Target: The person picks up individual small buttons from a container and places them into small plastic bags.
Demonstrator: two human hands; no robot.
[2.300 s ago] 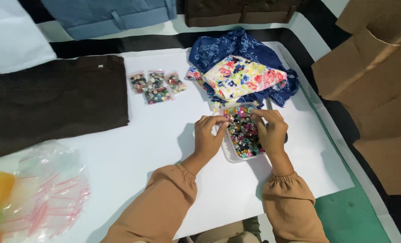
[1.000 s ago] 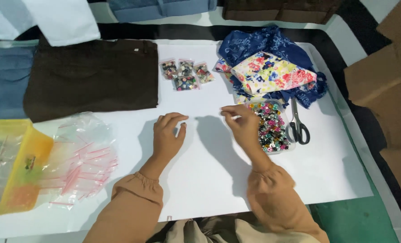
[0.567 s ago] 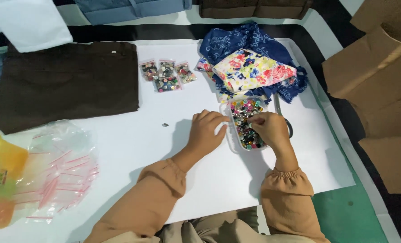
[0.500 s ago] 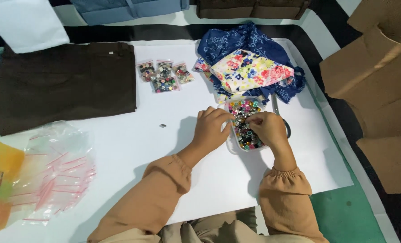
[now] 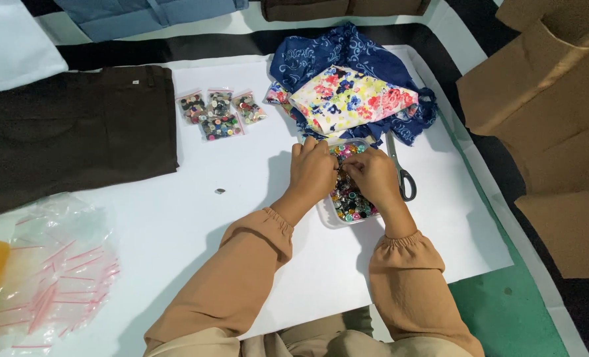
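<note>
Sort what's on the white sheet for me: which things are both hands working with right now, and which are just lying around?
In hand:
left hand
right hand
clear tray of coloured buttons

Lying about:
scissors
three small button bags
one loose button
floral and blue fabrics
dark brown trousers
pile of empty zip bags

Three small clear zip bags (image 5: 220,114) lie side by side on the white sheet (image 5: 255,218), upper middle, each filled with mixed coloured buttons and closed by a pink strip; they touch or overlap slightly. A loose heap of empty clear zip bags (image 5: 53,264) with pink strips sits at the lower left, partly off the sheet. Flattened brown cardboard boxes (image 5: 552,125) are stacked along the right edge. No labels, signs or screens seen.
</note>
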